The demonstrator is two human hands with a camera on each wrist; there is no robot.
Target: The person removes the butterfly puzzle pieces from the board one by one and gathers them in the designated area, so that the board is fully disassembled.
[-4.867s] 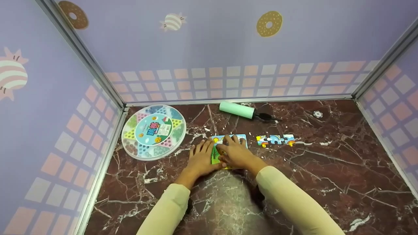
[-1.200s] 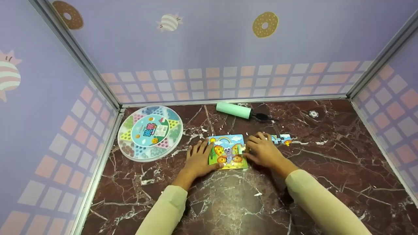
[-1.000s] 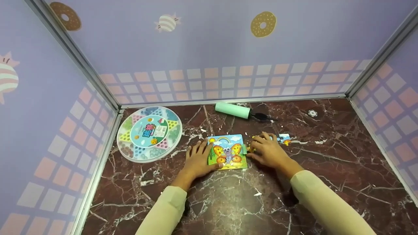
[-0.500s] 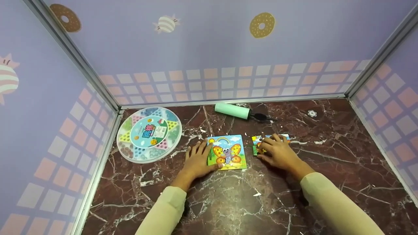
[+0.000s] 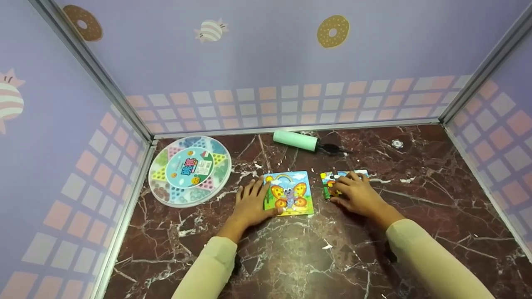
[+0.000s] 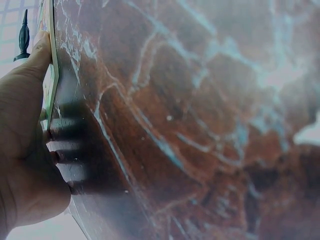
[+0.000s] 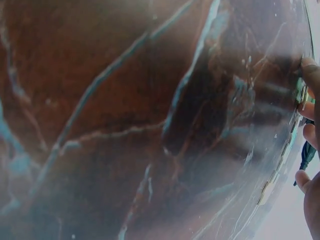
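A square butterfly puzzle board (image 5: 289, 187) lies flat on the marbled surface. My left hand (image 5: 251, 204) rests along its left side, fingers extended and thumb at the lower edge. In the left wrist view that thumb reaches up to the board's edge (image 6: 54, 75). Right of the board, my right hand (image 5: 358, 196) pinches a puzzle piece (image 5: 332, 191) with orange and green on it, just below a row of other pieces (image 5: 328, 176). Its fingers cover part of the row. In the right wrist view the fingers (image 7: 310, 80) bend around the piece's edge.
A round Chinese checkers set (image 5: 190, 171) lies to the left. Behind the board is a mint-green hand pump (image 5: 296, 140) with a black nozzle. A poker chip (image 5: 397, 143) lies at back right. Patterned walls (image 5: 266, 104) enclose the back and sides.
My right hand has taken a piece from the board's right edge and carried it right, to just below the row of pieces. The left hand has stayed at the board's left side.
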